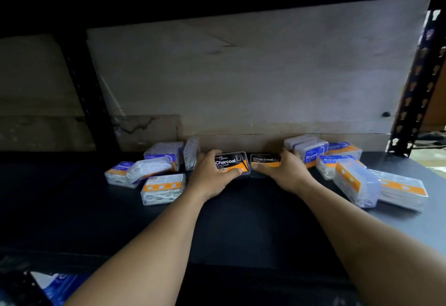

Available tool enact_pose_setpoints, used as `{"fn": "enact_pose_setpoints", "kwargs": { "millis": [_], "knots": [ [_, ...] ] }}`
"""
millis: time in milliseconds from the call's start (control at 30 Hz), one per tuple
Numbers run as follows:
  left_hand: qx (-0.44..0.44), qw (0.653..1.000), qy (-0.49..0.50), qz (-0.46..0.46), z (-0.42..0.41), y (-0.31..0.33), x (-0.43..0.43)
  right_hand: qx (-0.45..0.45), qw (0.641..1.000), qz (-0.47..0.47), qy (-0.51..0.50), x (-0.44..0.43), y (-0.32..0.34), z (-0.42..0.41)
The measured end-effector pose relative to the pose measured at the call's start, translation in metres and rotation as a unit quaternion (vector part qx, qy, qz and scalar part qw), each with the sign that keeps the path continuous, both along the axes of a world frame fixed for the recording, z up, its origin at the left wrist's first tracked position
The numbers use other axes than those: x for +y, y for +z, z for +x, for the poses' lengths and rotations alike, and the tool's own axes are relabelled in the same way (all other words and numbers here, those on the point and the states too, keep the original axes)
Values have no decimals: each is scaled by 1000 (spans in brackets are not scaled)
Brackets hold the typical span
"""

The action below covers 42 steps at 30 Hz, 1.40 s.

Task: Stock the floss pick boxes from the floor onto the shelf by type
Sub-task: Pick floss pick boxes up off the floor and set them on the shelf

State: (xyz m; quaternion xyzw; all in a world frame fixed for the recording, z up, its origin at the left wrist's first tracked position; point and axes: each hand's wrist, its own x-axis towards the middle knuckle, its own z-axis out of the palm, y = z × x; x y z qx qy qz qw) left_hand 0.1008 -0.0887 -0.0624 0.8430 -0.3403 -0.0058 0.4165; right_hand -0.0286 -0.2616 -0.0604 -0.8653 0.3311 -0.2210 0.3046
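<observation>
Gripping two black Charcoal boxes at mid-shelf, against the back board: left hand (212,172) clasping the left Charcoal box (230,163), right hand (287,170) clasping the right Charcoal box (265,160), the two boxes sitting just beside each other. Lying left: five clear boxes, among them a Smooth box (120,171) and an orange-label box (163,188). Crowding right: about six, including a Round box (313,153), the outermost nearing the shelf's right edge. Leaving open dark shelf (72,209) across the front, toward the near edge.
</observation>
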Motion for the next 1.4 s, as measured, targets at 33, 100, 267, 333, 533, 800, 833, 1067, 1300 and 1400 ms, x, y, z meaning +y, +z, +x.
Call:
{"fn": "enact_pose_setpoints", "kwargs": {
  "millis": [33,100,267,333,533,800,833,1067,1300,1400],
  "knots": [
    [-6,1000,-6,-16,-3,-1,2,-21,1000,8,0,2,0,-3],
    [-29,999,-14,-34,-10,-1,6,-52,998,16,7,8,2,-13],
    [-102,994,-44,3,-30,-2,16,-129,990,-29,52,22,-4,-42],
    [-132,989,-54,33,-39,-4,24,-122,989,-40,73,33,-2,-58],
    [-146,987,-65,35,-77,-7,61,-92,990,-61,89,65,-4,-105],
    [-115,985,-89,-92,-152,-23,126,-129,984,-75,97,127,-16,-184],
    [-113,983,-93,-108,-162,-27,137,-147,982,-60,105,135,-19,-195],
    [-14,992,-98,-73,-207,-87,198,-118,983,52,128,170,-70,-254],
    [115,980,-109,118,-227,-172,225,122,980,124,98,182,-173,-287],
    [156,963,-98,196,-230,-207,229,213,958,155,110,187,-206,-290]
  ]
}}
